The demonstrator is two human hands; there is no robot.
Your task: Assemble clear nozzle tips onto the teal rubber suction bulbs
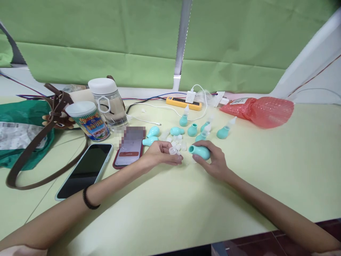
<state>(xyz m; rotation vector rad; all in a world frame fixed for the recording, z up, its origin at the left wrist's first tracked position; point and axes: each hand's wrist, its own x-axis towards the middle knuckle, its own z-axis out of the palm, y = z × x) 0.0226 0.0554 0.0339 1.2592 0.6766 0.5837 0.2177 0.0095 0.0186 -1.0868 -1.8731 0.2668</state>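
Observation:
My right hand (214,160) is closed around a teal rubber bulb (201,152), its open mouth turned to the left. Between the fingers of my left hand (162,153) is a small clear plastic piece (173,151), facing the bulb but apart from it. Loose clear plastic parts (182,145) lie just behind my left fingers. Several more teal bulbs are spread beyond my hands: one bulb (153,132) lies on its side, and another bulb (192,130) stands with its mouth bare. A bulb with a clear pointed nozzle (223,132) stands farther right.
Left of my hands lie a red-edged phone (130,147) and a dark-screened phone (85,170). Behind them stand a snack canister (89,121) and a water bottle (109,103). A yellow power strip (183,103), white cable and red plastic bag (266,111) are at the back.

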